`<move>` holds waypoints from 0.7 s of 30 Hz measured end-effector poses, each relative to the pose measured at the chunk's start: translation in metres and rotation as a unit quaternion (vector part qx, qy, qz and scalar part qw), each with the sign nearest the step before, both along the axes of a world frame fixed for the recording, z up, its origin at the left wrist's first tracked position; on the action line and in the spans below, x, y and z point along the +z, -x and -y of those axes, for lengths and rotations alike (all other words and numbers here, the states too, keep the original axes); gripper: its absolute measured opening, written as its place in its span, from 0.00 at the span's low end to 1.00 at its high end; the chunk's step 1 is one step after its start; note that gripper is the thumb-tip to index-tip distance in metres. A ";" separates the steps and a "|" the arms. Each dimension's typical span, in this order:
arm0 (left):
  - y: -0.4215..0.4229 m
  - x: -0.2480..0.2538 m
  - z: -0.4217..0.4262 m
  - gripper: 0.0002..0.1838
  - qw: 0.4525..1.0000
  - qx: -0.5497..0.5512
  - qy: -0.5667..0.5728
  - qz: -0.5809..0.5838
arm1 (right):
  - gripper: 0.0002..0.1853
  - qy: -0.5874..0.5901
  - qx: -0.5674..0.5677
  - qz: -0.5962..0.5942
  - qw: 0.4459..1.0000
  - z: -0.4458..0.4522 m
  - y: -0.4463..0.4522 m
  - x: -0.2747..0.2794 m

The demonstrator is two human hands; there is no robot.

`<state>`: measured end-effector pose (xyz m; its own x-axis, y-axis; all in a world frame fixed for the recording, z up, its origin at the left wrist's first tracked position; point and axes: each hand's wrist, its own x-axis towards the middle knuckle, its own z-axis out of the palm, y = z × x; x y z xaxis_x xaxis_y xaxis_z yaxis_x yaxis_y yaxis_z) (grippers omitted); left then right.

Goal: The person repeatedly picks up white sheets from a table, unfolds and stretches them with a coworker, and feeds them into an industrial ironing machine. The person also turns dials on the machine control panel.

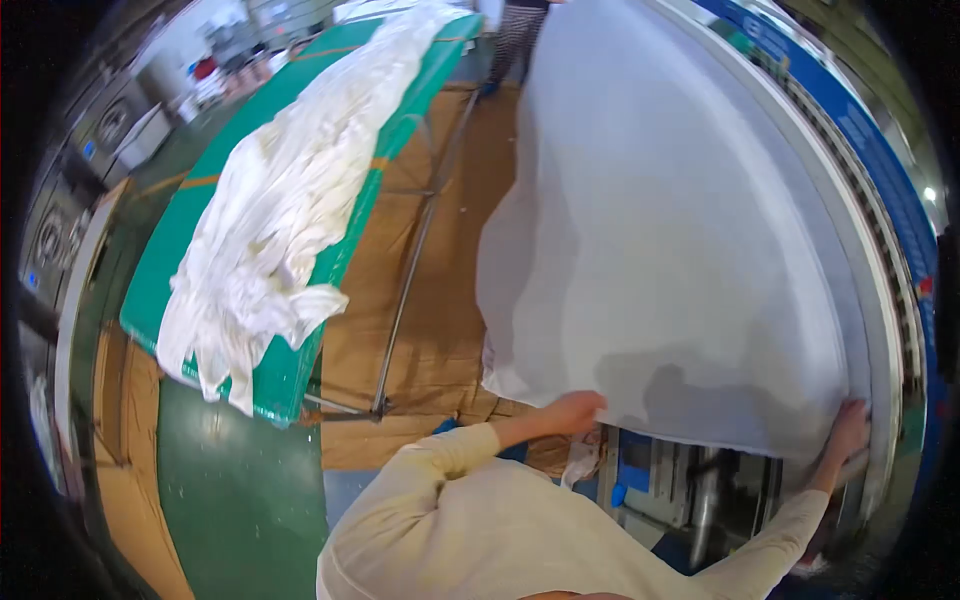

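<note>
A large white sheet spreads over the right half of the head view, from the far end down to my hands. My left hand is closed on its near edge, at the sheet's lower left part. Over at the right, my right hand is closed at the near right corner of the sheet, beside the machine's long pale rail. Between my hands the sheet's edge hangs in a shallow curve. The fingertips of both hands are partly hidden.
A green table on the left bears a heap of crumpled white cloth. Its metal legs stand over brown floor covering. Another person stands at the far end. Metal machine parts lie below the sheet. Washing machines line the left.
</note>
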<state>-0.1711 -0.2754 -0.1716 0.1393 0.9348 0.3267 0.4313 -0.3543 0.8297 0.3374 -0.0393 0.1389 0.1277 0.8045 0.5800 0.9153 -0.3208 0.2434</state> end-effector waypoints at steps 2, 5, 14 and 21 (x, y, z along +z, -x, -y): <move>0.065 -0.003 0.045 0.15 0.981 0.091 0.170 -0.035 | 0.19 -0.044 0.078 -0.040 0.995 -0.037 -0.046 -0.029; 0.149 -0.089 0.128 0.17 0.909 0.255 0.318 0.082 | 0.22 0.024 -0.008 -0.015 1.000 -0.017 -0.001 0.008; 0.362 -0.025 0.289 0.09 0.708 0.699 0.086 -0.063 | 0.16 -0.128 0.355 -0.129 0.917 -0.041 0.102 -0.024; 0.560 0.043 0.263 0.20 0.674 0.728 0.032 -0.122 | 0.07 0.093 0.417 -0.554 0.715 0.079 0.341 -0.217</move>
<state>-0.7308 -0.5379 -0.1291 -0.8986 0.1501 0.4124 0.4094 0.6254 0.6643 -0.0036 -0.1182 -0.0777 -0.1437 0.9187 0.3679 0.4334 0.3927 -0.8112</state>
